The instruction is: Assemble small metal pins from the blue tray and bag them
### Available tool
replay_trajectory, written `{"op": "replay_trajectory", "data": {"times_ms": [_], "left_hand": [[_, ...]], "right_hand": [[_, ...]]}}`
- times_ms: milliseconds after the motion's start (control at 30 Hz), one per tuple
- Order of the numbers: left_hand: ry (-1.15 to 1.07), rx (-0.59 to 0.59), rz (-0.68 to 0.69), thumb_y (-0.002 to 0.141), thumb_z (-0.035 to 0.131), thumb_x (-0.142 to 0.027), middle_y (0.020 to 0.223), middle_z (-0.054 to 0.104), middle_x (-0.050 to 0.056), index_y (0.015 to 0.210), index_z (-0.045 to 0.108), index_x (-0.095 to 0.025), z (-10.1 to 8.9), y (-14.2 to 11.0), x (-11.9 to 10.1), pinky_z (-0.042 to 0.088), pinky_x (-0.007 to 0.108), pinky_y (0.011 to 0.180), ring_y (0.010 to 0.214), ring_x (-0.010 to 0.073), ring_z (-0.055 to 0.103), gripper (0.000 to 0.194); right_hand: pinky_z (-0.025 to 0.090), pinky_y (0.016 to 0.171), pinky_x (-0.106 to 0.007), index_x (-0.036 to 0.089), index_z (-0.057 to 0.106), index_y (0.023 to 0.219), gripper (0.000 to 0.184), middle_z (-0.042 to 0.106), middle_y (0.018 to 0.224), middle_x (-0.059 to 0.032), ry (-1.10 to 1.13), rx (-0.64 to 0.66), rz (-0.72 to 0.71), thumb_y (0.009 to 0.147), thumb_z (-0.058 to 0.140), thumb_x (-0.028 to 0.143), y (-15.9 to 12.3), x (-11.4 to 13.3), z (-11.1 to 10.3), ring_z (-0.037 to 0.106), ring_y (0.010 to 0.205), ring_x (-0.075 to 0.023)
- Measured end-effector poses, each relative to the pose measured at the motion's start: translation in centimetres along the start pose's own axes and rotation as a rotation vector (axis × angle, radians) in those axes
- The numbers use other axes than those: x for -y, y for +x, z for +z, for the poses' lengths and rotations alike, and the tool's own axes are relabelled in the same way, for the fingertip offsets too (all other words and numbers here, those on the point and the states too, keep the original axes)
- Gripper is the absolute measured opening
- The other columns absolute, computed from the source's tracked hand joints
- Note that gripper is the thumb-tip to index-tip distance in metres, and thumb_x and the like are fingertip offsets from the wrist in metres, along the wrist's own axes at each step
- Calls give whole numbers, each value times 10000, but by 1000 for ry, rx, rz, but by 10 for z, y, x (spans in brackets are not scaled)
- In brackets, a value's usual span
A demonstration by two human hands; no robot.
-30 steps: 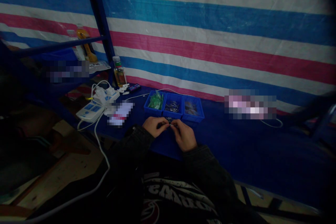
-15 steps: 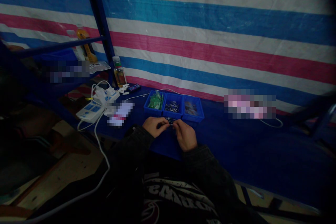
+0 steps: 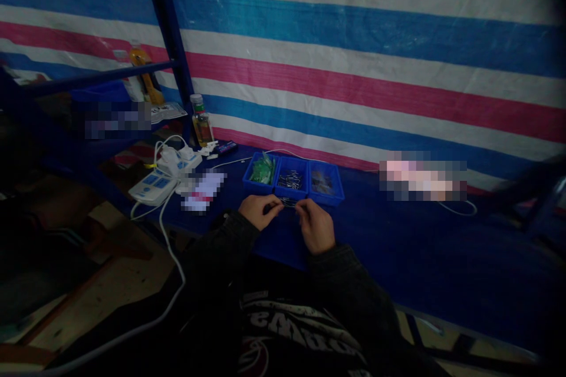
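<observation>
My left hand (image 3: 260, 211) is closed in a pinch, thumb against forefinger, at the table's front part. Opposite it, my right hand (image 3: 318, 227) also pinches. Whatever sits between either set of fingertips is too small and dark to make out. A few dark, screw-like pieces (image 3: 289, 202) lie between the hands, just before the trays. Beyond them three blue trays stand side by side: the left tray (image 3: 255, 188) holds green plastic-like pieces (image 3: 263, 169), the middle tray (image 3: 289, 192) dark screw-like pieces (image 3: 290, 179), and the right tray (image 3: 326, 197) dull brownish bits (image 3: 322, 181).
To the left are a white power strip (image 3: 152, 187) with plugs and cables, a blurred-out phone-like object (image 3: 203, 190) and a bottle (image 3: 202, 123). A blue metal frame (image 3: 170, 41) rises there. A pixelated pinkish object (image 3: 422, 179) lies right. Striped sheeting (image 3: 354, 70) closes off the back.
My hands have drawn slightly apart, the right one moving a little to the right. More of the dark pieces between them now shows.
</observation>
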State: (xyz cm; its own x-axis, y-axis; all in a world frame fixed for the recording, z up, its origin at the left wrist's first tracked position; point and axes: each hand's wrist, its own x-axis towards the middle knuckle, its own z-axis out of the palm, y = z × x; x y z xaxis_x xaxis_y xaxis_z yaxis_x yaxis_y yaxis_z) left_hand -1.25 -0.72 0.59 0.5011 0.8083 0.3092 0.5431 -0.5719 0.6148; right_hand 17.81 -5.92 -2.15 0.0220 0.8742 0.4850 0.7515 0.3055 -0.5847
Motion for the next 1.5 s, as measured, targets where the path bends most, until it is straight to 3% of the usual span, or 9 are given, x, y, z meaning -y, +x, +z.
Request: {"op": "replay_trajectory", "data": {"times_ms": [167,300,400,533,633,867,1167,1500], "left_hand": [[187,-136,-196,915,539,-424,673,688,-7,918,719,-243,3,1,5,381,222,583,618,134,615,256],[249,-114,-269,895,559,-431,625,658,-12,923,725,-270,2,3,7,331,240,550,606,147,604,233],[256,-88,-290,881,580,-419,627,659,-20,928,723,-287,2,3,7,318,244,541,609,151,603,200],[266,-67,-319,859,610,-388,650,677,-24,940,725,-302,3,3,8,317,241,535,614,150,602,165],[273,-56,-343,856,612,-370,658,687,-15,959,728,-301,3,3,10,338,239,554,632,157,611,170],[306,-24,-361,851,610,-370,705,710,-13,995,719,-331,4,3,11,362,253,584,689,183,643,185],[315,-40,-374,862,603,-375,714,711,-2,1061,699,-328,6,3,12,391,255,615,707,188,658,226],[347,-18,-392,878,580,-407,773,711,31,976,715,-306,9,4,19,417,271,635,743,216,666,194]], "right_hand": [[438,736,-288,217,626,899,151,683,899,-52,-45,-68,-37,950,492,266,16,-1,-9,634,814,-195],[438,740,-307,210,661,932,176,679,925,-70,-114,-172,-23,948,510,299,47,0,-18,622,817,-205],[448,766,-315,205,656,1090,225,681,956,-69,-115,-184,-22,942,517,300,60,-4,-19,622,815,-202],[457,755,-317,200,668,1049,214,683,960,-77,-111,-130,-22,939,511,295,48,-10,-12,627,799,-202],[455,731,-292,221,676,926,163,678,895,-50,-124,9,-58,934,517,255,28,-8,-4,631,787,-188],[456,733,-257,245,653,942,153,667,916,-28,-129,167,-141,954,500,238,9,5,7,641,819,-163],[455,727,-255,245,634,932,145,656,906,-28,-131,187,-169,952,493,220,3,6,5,640,831,-166],[452,720,-259,249,633,936,142,662,916,-28,-141,203,-166,954,493,229,1,4,6,641,821,-169]]}}
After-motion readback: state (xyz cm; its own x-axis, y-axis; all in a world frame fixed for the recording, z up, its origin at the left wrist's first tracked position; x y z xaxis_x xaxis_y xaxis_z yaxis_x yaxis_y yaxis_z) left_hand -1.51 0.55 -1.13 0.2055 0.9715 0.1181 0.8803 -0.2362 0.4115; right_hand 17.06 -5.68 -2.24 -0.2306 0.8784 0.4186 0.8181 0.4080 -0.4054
